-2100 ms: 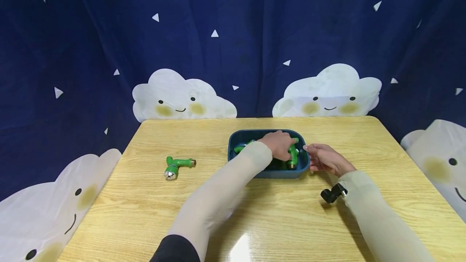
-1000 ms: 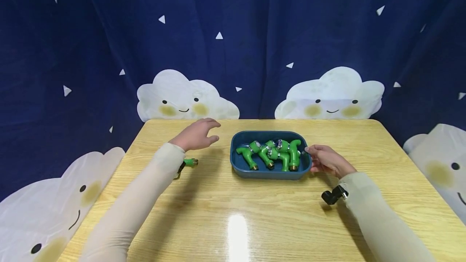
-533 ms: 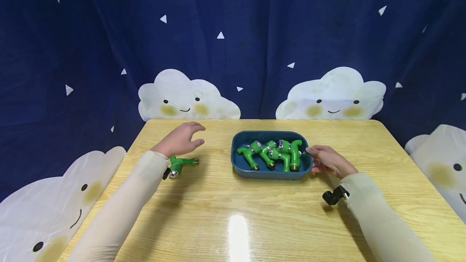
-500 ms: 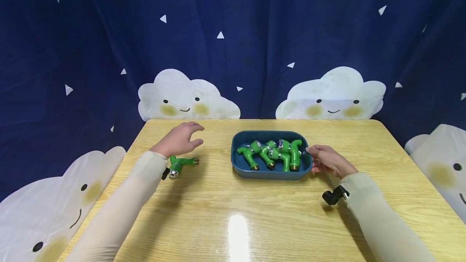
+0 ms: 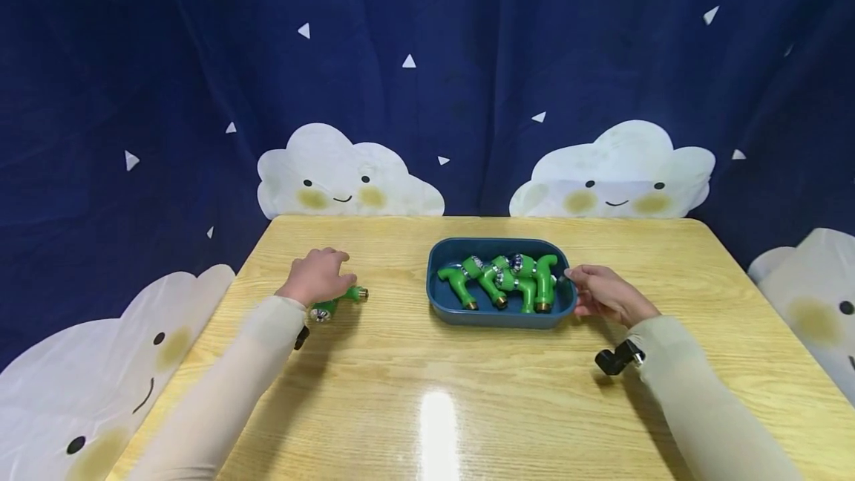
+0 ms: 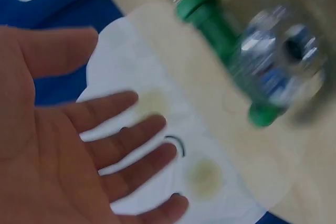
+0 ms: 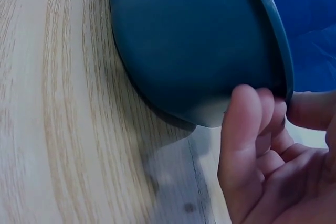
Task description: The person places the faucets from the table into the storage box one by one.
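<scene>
My left hand [image 5: 317, 277], fingers spread and extended, reaches over a green tap [image 5: 351, 293] lying at the left of the table; it partly covers the tap in the head view. The left wrist view shows that tap [image 6: 212, 27] apart from my fingers, with a chrome knob and a threaded end. With thumb and fingertips, my right hand [image 5: 611, 295] pinches the right-end rim of a dark blue plastic bin [image 5: 494, 318]. The right wrist view shows the thumb on one side of the bin [image 7: 184, 40] wall and the fingers on the other. Several similar green taps [image 5: 459, 286] lie inside the bin.
The wooden table [image 5: 381, 392] carries the bin right of centre towards the back. Behind it hangs a dark blue curtain [image 5: 361, 58] with white cloud faces. A small black device [image 5: 618, 357] sits at my right wrist.
My left hand came out of the bin, swung left across the table, then lowered towards the lone tap. My right hand stays at the bin's rim.
</scene>
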A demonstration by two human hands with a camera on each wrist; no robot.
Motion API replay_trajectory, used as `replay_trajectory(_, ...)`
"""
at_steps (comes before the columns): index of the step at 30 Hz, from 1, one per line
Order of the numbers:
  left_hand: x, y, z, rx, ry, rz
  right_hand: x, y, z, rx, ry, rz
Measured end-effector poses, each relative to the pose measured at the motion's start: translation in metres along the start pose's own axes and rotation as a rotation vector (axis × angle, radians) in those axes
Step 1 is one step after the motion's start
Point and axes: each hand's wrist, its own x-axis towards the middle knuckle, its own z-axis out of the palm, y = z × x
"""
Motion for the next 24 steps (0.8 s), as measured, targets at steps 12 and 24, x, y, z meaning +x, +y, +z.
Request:
replay_trajectory(12, 0.000, 0.002, 0.034, -0.057, -0.009, -0.194, -0.002, 0.000, -0.001, -0.014, 0.008, 0.007)
replay_trajectory(24, 0.007, 0.008, 0.051, 0.025, -0.052, -0.305, -0.002, 0.001, 0.000, -0.018, 0.001, -0.012)
